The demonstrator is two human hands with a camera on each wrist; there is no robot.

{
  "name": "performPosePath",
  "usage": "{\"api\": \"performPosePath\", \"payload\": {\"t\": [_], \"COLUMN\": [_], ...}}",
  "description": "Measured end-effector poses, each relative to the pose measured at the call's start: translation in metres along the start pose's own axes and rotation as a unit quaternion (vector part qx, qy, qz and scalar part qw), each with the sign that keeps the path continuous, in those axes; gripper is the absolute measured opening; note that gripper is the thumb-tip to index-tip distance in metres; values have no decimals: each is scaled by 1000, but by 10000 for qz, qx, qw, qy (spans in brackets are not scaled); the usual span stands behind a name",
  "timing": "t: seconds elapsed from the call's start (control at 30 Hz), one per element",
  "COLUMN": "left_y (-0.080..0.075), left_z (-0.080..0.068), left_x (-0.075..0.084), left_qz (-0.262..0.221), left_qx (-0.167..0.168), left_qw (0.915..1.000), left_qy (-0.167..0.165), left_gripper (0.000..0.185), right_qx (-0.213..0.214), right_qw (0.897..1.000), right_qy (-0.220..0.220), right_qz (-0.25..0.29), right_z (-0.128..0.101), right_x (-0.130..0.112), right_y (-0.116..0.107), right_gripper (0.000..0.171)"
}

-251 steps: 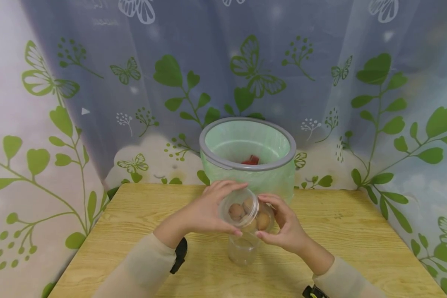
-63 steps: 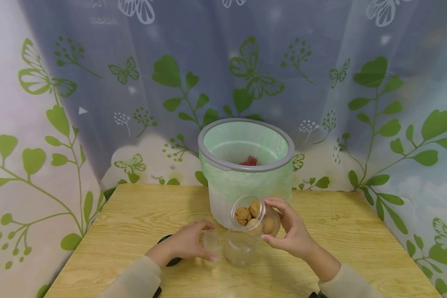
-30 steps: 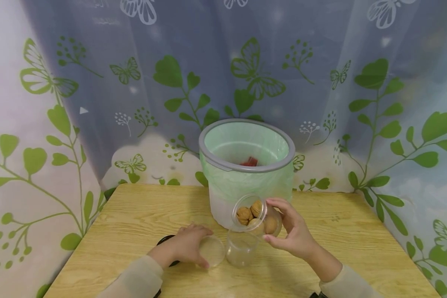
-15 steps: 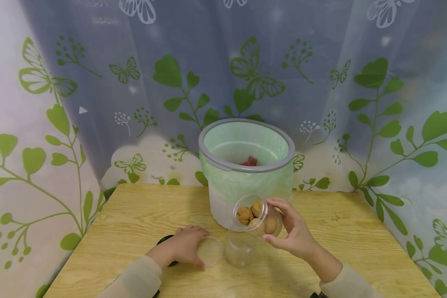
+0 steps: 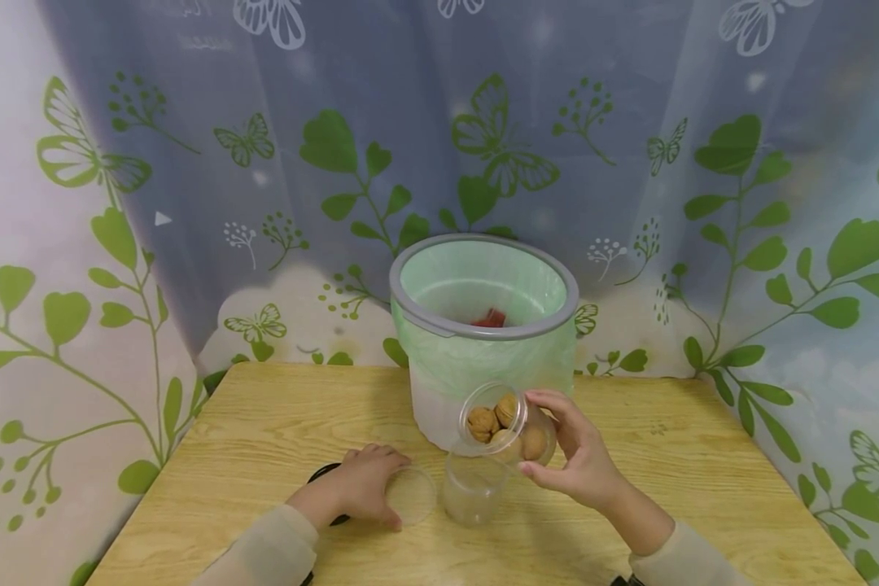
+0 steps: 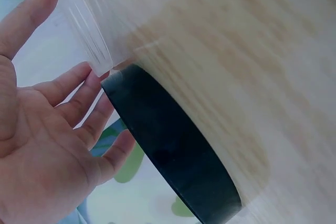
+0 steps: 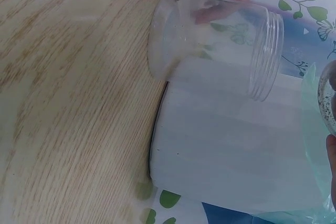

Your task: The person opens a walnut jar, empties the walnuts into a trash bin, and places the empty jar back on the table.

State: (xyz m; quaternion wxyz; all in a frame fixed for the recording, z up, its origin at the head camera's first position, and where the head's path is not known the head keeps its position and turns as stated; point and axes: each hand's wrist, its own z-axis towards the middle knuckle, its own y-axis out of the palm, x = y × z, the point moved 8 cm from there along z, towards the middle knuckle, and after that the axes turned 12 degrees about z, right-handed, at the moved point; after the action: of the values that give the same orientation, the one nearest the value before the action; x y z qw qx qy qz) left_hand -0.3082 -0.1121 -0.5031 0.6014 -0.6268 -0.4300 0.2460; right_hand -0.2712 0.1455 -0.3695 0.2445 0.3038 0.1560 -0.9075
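My right hand (image 5: 573, 460) grips a clear jar of walnuts (image 5: 504, 423), tilted above the table with its open mouth facing me. Just below it an empty clear jar (image 5: 473, 490) stands on the wooden table (image 5: 264, 423); the right wrist view shows this empty jar (image 7: 215, 40) beside the bin. My left hand (image 5: 362, 491) lies on the table to the left of it, thumb and fingers round the rim of a clear lid (image 5: 411, 496). In the left wrist view the clear lid (image 6: 88, 30) sits between thumb and fingertips (image 6: 94, 80).
A white bin with a green liner (image 5: 483, 334) and grey rim stands behind the jars, with something red (image 5: 491, 317) inside. A patterned curtain hangs close behind it. The table's black edge (image 6: 168, 150) runs under my left hand.
My left hand took the lid off the walnut jar, carried it down to the left and laid it flat on the table. The right hand has barely moved.
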Motion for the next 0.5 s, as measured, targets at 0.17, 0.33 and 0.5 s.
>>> {"api": "performPosePath", "payload": {"t": [0.17,0.33,0.5], "left_y": [0,-1,-4], "left_z": [-1,-2,-5], "left_x": [-1,-1,0], "left_qz": [22,54,13], "left_qx": [-28,-15,5], "left_qw": [10000,10000,10000], "left_qy": [-36,-38,1], "left_gripper": [87,87,86], "right_qx": [35,67,75], "right_qw": [10000,10000,9999], "right_qy": [39,71,66], "right_qz": [8,7,-18], "right_z": [-1,-1,-2], "right_x": [0,-1,-1], "right_y": [0,-1,-1], "right_gripper": [84,84,83]}}
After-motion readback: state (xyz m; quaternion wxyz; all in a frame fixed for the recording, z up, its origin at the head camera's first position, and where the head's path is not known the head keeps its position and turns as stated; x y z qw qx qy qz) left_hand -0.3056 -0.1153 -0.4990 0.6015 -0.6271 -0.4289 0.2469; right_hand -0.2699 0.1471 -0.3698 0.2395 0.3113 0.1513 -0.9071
